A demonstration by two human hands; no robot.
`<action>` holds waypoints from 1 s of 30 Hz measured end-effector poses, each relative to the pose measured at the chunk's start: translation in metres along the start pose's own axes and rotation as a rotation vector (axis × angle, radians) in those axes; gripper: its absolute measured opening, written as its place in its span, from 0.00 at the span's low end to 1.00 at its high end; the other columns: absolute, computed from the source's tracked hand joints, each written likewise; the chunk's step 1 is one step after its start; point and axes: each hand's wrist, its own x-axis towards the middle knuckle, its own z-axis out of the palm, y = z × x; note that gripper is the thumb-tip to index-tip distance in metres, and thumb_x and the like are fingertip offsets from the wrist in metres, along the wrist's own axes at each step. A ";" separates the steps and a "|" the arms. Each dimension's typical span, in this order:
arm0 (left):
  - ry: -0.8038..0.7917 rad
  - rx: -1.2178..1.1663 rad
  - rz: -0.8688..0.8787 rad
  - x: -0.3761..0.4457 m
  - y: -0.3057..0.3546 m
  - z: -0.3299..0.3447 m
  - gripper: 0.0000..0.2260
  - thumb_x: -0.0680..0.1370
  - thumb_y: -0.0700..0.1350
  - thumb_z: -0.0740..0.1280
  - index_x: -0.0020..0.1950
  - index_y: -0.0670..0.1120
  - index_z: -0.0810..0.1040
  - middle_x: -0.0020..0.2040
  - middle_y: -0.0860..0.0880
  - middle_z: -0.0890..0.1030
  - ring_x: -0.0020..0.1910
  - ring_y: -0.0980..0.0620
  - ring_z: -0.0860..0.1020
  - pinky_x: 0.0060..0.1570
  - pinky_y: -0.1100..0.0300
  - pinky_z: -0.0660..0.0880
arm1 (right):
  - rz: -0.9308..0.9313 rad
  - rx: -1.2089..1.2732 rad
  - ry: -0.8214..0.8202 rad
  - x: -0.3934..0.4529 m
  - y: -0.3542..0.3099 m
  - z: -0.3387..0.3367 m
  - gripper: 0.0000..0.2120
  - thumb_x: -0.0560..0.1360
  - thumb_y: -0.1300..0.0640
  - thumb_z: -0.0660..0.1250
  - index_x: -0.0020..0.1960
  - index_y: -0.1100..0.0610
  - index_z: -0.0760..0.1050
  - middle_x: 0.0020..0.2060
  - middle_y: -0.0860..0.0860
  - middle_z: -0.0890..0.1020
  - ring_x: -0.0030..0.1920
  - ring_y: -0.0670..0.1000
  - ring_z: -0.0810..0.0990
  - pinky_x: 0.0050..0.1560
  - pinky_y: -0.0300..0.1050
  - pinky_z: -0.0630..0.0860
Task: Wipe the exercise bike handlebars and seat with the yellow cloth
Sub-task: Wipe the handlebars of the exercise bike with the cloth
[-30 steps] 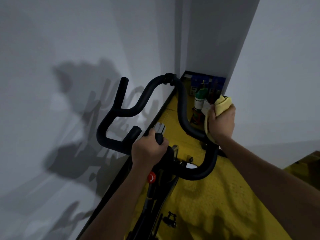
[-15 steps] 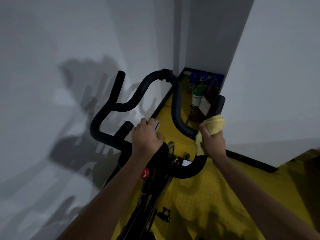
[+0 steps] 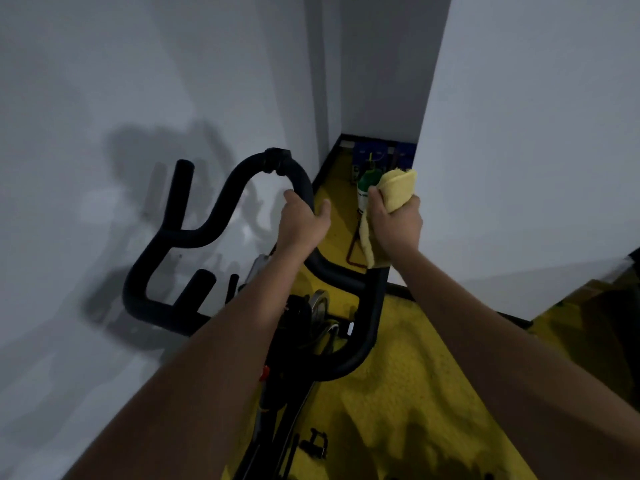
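The black exercise bike handlebars (image 3: 194, 233) loop across the middle of the head view. My left hand (image 3: 303, 221) grips the curved bar on the right side of the front loop, thumb and fingers wrapped round it. My right hand (image 3: 398, 225) holds the yellow cloth (image 3: 398, 188) wrapped round the upright right handle end, which is hidden under cloth and hand. A flap of cloth hangs below my palm. The bike frame (image 3: 291, 358) runs down between my forearms. The seat is out of view.
White walls stand close on the left (image 3: 104, 133) and right (image 3: 536, 150). A yellow floor (image 3: 415, 393) lies below. In the far corner stand a green bottle (image 3: 365, 188) and blue items (image 3: 367, 154). A pedal (image 3: 317, 443) sits low by the frame.
My left hand left the centre stem and now grips the front loop bar further forward. My right hand with the cloth slid back up the right handle to its end.
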 end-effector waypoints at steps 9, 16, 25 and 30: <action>0.320 0.050 0.141 0.009 -0.012 0.024 0.12 0.79 0.51 0.63 0.52 0.42 0.71 0.34 0.52 0.74 0.29 0.57 0.74 0.24 0.64 0.66 | 0.007 -0.136 0.152 -0.015 0.021 0.014 0.29 0.73 0.37 0.68 0.64 0.55 0.67 0.43 0.46 0.77 0.37 0.46 0.75 0.28 0.36 0.64; 0.310 -0.087 0.117 0.001 -0.014 0.028 0.10 0.77 0.52 0.66 0.49 0.46 0.73 0.34 0.54 0.77 0.29 0.59 0.76 0.25 0.65 0.68 | 0.163 -0.105 0.021 -0.067 0.057 -0.002 0.23 0.72 0.35 0.68 0.56 0.51 0.70 0.42 0.46 0.79 0.39 0.45 0.79 0.33 0.42 0.74; 0.319 -0.103 0.138 0.002 -0.018 0.026 0.10 0.78 0.52 0.65 0.49 0.46 0.73 0.33 0.53 0.77 0.29 0.56 0.77 0.26 0.59 0.75 | 0.267 0.060 -0.205 -0.113 0.073 -0.022 0.22 0.70 0.34 0.71 0.50 0.52 0.79 0.41 0.49 0.85 0.40 0.48 0.85 0.39 0.47 0.83; 0.326 -0.108 0.126 0.007 -0.019 0.025 0.10 0.78 0.52 0.65 0.50 0.45 0.72 0.34 0.51 0.78 0.30 0.55 0.78 0.27 0.58 0.75 | 0.119 -0.033 0.012 -0.051 0.037 0.002 0.28 0.70 0.32 0.69 0.59 0.51 0.71 0.45 0.45 0.79 0.43 0.43 0.79 0.36 0.40 0.74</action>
